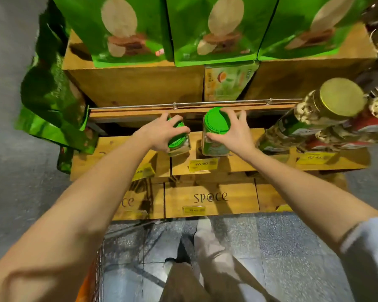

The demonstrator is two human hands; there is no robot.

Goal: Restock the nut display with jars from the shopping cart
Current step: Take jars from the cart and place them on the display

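Jars with green lids stand side by side on the wooden shelf, apart from each other, above a yellow price tag. The right jar is upright, lid facing up; the left jar tips slightly, its lid leaning toward 11 o'clock. The left hand lies over its lid from 8 o'clock, fingers curled round it. The right hand comes from 4 o'clock, thumb on the jar's near side, fingers spread round the lid's rim. Both forearms reach forward, nearly straight. More jars lie tilted at 3 o'clock.
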